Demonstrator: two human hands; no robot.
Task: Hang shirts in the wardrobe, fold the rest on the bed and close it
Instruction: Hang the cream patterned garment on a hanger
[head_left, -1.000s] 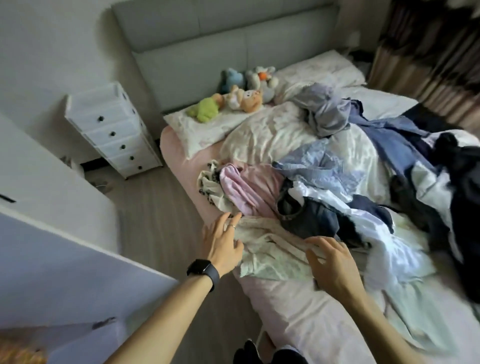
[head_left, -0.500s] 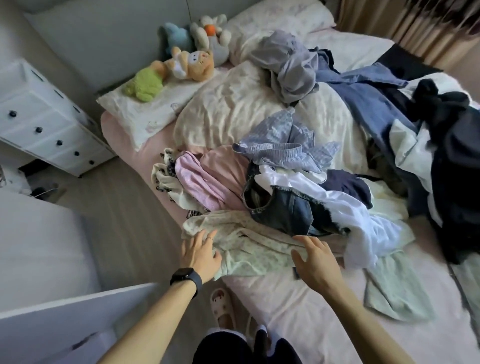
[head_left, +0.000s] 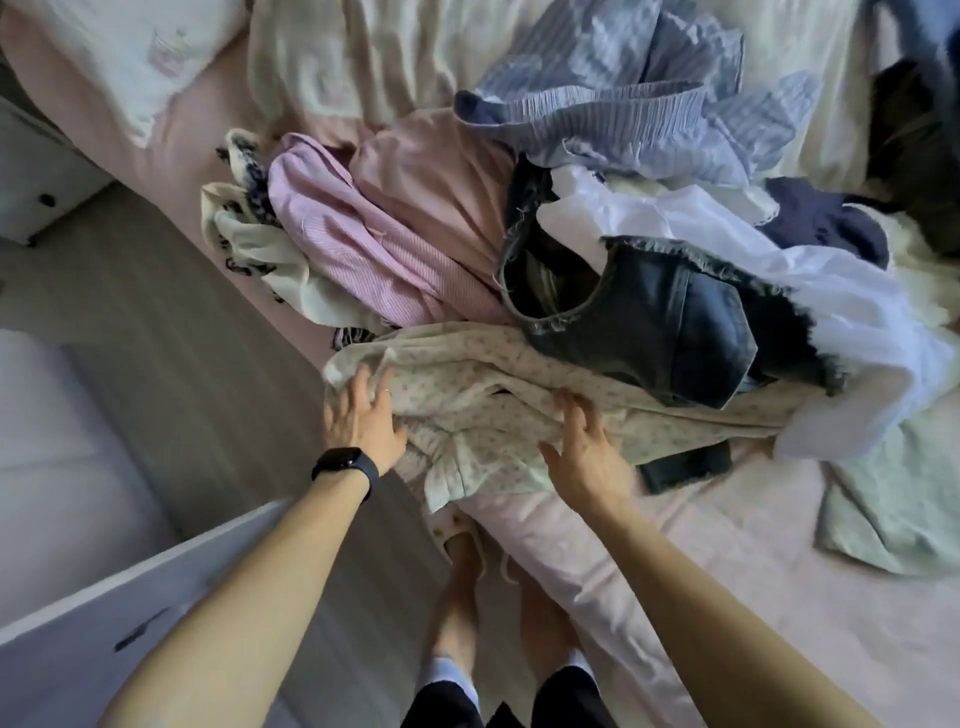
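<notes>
A cream garment with a small floral print (head_left: 498, 410) lies crumpled at the near edge of the bed (head_left: 675, 561). My left hand (head_left: 358, 415), with a black watch on the wrist, rests on its left end with fingers spread. My right hand (head_left: 587, 457) touches its middle, fingers extended. Behind it lies a heap of clothes: a pink striped shirt (head_left: 353, 234), a dark denim piece (head_left: 649, 317), a white garment (head_left: 810, 291) and a blue striped one (head_left: 623, 98).
A pale green cloth (head_left: 893, 504) lies on the pink sheet at right. A white wardrobe door (head_left: 93, 613) stands open at lower left. White drawers (head_left: 36, 176) stand at far left beside the wooden floor (head_left: 171, 332). My feet (head_left: 462, 587) stand against the bed.
The view has dropped and come closer to the bed. Both hands have moved forward onto the floral garment; the left now lies on its left end.
</notes>
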